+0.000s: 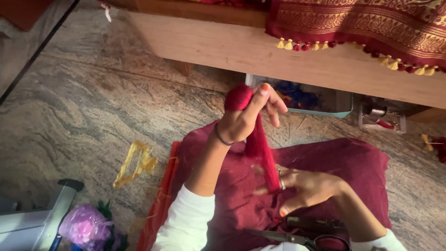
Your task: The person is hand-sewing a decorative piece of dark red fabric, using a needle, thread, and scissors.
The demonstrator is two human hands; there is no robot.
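My left hand (246,116) is raised and grips the top of a crimson thread skein (260,144), whose looped head sits at my thumb. The strands hang down to my right hand (302,188), which lies on my lap with fingers spread, the thread's lower end running between them. Both hands work over a maroon cloth (344,172) spread across my lap. Black scissors (302,239) lie on the cloth just below my right hand.
A wooden bench (232,46) carries a maroon and gold sari with tassels (371,23). Under it stand a clear box of threads (316,100) and a small box (383,118). Yellow thread (134,162) lies on the stone floor; a purple bag (83,225) is at lower left.
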